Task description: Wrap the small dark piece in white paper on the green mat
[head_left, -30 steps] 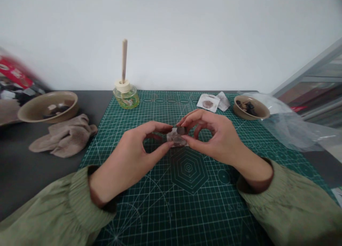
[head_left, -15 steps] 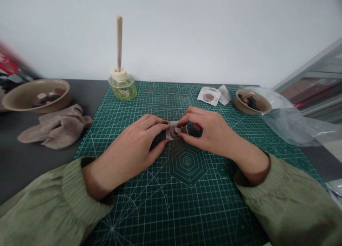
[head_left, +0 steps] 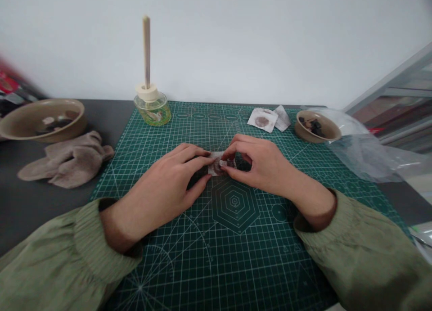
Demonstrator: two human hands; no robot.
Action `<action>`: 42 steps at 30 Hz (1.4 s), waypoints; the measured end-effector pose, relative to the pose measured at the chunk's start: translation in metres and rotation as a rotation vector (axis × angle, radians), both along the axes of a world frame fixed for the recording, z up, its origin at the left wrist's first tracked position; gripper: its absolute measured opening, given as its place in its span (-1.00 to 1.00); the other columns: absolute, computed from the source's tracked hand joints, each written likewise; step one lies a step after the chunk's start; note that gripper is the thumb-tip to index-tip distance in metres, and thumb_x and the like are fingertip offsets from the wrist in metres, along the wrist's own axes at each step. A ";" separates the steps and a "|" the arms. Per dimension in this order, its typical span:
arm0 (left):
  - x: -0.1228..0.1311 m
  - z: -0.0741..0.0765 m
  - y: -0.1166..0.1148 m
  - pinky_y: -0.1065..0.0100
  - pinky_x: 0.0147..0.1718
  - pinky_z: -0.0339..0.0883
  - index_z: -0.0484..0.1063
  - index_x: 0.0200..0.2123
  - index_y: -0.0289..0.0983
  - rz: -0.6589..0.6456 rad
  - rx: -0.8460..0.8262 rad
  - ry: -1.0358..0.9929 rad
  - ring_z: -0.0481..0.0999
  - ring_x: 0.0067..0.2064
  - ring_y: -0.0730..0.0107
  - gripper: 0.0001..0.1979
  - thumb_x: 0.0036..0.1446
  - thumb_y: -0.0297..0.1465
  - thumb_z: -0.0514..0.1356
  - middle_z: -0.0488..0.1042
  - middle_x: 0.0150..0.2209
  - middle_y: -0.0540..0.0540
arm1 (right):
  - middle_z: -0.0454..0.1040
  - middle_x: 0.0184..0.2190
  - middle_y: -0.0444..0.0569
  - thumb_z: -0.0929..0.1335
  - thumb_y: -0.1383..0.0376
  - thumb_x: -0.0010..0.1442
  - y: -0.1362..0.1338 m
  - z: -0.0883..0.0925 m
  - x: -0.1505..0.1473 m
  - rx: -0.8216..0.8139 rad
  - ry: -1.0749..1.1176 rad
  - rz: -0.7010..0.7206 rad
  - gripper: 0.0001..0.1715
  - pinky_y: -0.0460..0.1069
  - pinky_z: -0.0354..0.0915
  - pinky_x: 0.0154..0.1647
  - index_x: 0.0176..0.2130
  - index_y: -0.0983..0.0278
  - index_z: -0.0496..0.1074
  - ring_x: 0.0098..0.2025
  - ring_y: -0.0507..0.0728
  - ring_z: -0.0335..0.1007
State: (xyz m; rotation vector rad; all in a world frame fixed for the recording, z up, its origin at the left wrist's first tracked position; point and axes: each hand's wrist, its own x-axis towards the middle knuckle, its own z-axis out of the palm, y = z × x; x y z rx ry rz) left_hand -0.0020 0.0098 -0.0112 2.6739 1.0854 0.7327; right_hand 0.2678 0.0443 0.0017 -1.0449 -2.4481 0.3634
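Observation:
Both my hands rest on a green cutting mat (head_left: 236,257) near its middle. My left hand (head_left: 168,185) lies low on the mat, its fingertips pressing the left edge of a small white stained paper piece (head_left: 216,168). My right hand (head_left: 259,164) is curled, its thumb and forefinger pinching a small dark round object against the paper's right side. The paper lies flat on the mat between the two hands, largely covered by fingers.
A glass jar with a wooden stick (head_left: 150,106) stands at the mat's back left. Two tan bowls hold dark bits: one far left (head_left: 42,119), one back right (head_left: 315,126). Beige cloth (head_left: 67,160), used paper pieces (head_left: 266,119) and a clear plastic bag (head_left: 367,153) lie around.
Both hands have come down from above the mat, bringing the paper piece and the dark object to lie on the mat surface. The view has tilted slightly.

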 end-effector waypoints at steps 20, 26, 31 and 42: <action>0.007 0.029 -0.013 0.27 -0.06 0.69 0.66 0.04 -0.20 -0.005 0.109 -0.396 0.77 -0.08 0.27 -0.86 0.47 -0.48 0.42 0.75 -0.06 -0.10 | 0.76 -0.25 -0.07 0.73 0.28 0.22 -0.005 0.013 -0.011 -0.946 0.785 0.266 -0.55 -0.15 0.47 -0.50 -0.04 0.27 0.57 -0.42 0.06 0.74; 0.007 0.030 -0.015 0.33 -0.05 0.69 0.69 0.06 -0.23 -0.011 0.145 -0.413 0.78 -0.08 0.34 -0.83 0.45 -0.51 0.45 0.77 -0.04 -0.10 | 0.80 -0.21 -0.10 0.70 0.45 0.26 -0.006 0.011 -0.009 -1.022 0.842 0.309 -0.58 -0.20 0.50 -0.46 -0.02 0.27 0.56 -0.37 0.04 0.81; 0.007 0.029 -0.016 0.29 -0.10 0.71 0.66 0.01 -0.18 0.009 0.114 -0.446 0.80 -0.14 0.32 -0.85 0.44 -0.48 0.47 0.79 -0.08 -0.05 | 0.78 -0.26 -0.13 0.69 0.47 0.28 -0.006 0.012 -0.008 -1.016 0.856 0.330 -0.61 -0.23 0.45 -0.49 -0.03 0.28 0.56 -0.37 0.02 0.80; 0.007 0.022 -0.009 0.25 -0.04 0.70 0.65 0.03 -0.18 0.065 -0.004 -0.385 0.81 -0.06 0.22 -0.84 0.43 -0.40 0.46 0.78 -0.03 -0.06 | 0.69 -0.39 -0.13 0.70 0.28 0.21 -0.007 0.013 -0.008 -0.692 0.677 0.111 -0.61 -0.10 0.36 -0.53 -0.08 0.25 0.58 -0.47 0.09 0.67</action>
